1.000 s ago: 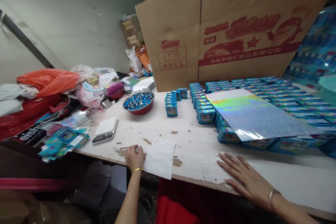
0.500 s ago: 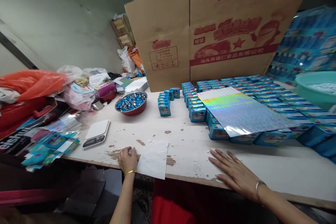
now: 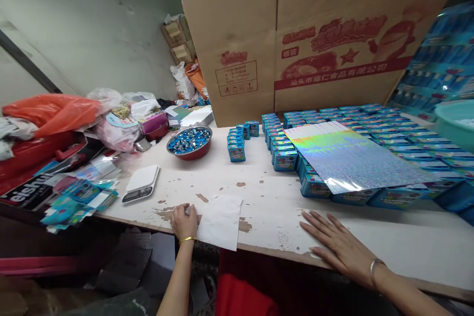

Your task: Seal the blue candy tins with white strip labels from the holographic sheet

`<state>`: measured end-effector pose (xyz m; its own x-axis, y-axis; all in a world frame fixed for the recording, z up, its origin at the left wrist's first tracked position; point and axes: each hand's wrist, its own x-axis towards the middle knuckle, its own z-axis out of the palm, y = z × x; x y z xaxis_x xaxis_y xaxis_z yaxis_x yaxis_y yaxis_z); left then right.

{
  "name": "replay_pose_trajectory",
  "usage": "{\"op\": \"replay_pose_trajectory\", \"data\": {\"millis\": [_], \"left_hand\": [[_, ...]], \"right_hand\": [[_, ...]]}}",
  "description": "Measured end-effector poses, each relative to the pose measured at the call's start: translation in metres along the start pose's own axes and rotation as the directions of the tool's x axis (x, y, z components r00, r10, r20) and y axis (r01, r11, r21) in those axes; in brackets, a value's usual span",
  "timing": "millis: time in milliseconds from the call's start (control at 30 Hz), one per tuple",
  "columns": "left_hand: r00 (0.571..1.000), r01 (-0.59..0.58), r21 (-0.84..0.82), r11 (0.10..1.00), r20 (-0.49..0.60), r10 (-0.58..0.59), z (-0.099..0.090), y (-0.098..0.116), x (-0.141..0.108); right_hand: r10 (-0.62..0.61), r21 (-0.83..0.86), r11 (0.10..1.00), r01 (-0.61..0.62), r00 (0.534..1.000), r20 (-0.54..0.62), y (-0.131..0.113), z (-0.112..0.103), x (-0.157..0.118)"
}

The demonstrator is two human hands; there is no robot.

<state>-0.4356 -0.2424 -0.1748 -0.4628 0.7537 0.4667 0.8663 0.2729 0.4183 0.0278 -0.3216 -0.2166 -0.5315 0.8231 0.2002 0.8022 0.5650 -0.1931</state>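
Observation:
My left hand (image 3: 184, 221) rests at the table's front edge with its fingers curled in; a small greyish bit shows between thumb and fingers, too small to name. Right beside it lies a crumpled white sheet of paper (image 3: 221, 222), partly over the edge. My right hand (image 3: 338, 247) lies flat on the worn white table (image 3: 266, 207), fingers spread, holding nothing. Beyond it, a shiny holographic sheet (image 3: 359, 158) lies across rows of small blue boxes (image 3: 285, 160). A short row of similar blue boxes (image 3: 236, 153) stands at the table's middle.
Left of the short row is a metal bowl (image 3: 190, 153) of blue-and-silver wrapped pieces. A white scale (image 3: 142, 182), flattened blue packets (image 3: 79, 200) and plastic bags (image 3: 52, 111) lie further left. A large cardboard sheet (image 3: 237, 29) stands behind; a green basin (image 3: 455, 118) is at right.
The whole view has shifted slightly, so everything appears a little further right. Both hands keep their pose and place on the table.

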Motion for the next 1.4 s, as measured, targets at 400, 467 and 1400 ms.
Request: {"op": "replay_pose_trajectory", "data": {"millis": [400, 467, 1400], "left_hand": [[0.999, 0.024, 0.003, 1.0, 0.023, -0.024, -0.002, 0.003, -0.001], [1.0, 0.021, 0.002, 1.0, 0.022, -0.021, -0.002, 0.003, -0.001], [0.997, 0.037, 0.02, 0.999, 0.063, -0.038, -0.008, 0.011, 0.0]], "right_hand": [[0.012, -0.003, 1.0, -0.012, 0.999, 0.046, -0.001, -0.001, 0.0], [0.015, -0.005, 1.0, -0.015, 0.998, 0.053, -0.001, -0.002, 0.001], [-0.009, -0.049, 0.999, 0.009, 1.0, 0.001, 0.0, -0.001, 0.001]]}}
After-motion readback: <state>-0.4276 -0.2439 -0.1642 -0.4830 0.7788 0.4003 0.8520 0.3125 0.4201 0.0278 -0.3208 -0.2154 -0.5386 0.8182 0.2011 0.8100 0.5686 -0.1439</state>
